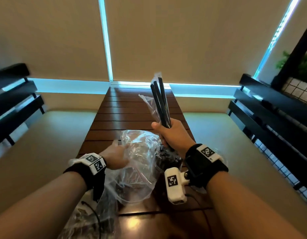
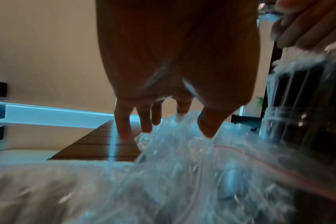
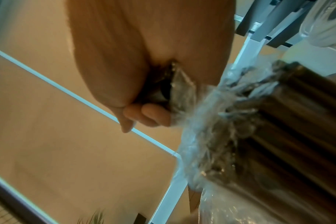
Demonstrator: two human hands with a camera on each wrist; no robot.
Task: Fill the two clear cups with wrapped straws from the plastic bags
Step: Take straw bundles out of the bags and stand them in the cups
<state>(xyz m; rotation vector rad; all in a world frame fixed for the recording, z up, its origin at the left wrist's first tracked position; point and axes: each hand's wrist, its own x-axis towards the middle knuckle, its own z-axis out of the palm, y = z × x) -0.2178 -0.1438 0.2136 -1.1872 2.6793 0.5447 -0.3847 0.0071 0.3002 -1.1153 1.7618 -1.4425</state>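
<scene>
My right hand [image 1: 166, 133] grips a small bundle of black wrapped straws [image 1: 160, 102], held upright above the table; their clear wrapper ends stick out on top. In the right wrist view the fingers [image 3: 150, 115] curl round the straws [image 3: 176, 86]. Just below that hand stands a clear cup [image 1: 168, 158] crowded with dark straws, also visible as the cup [image 2: 290, 121] in the left wrist view. My left hand [image 1: 119, 151] lies with straight, spread fingers on a crumpled clear plastic bag [image 1: 140, 163]. Its fingertips [image 2: 123, 128] touch the bag [image 2: 182, 159]. I see only one cup.
The brown slatted table [image 1: 132, 107] runs away from me between two cream bench seats [image 1: 51, 144] with black slatted backs [image 1: 270, 107]. A second clear bag [image 1: 90, 219] lies at the table's near left edge. A thin black cable [image 1: 166, 212] crosses the near tabletop.
</scene>
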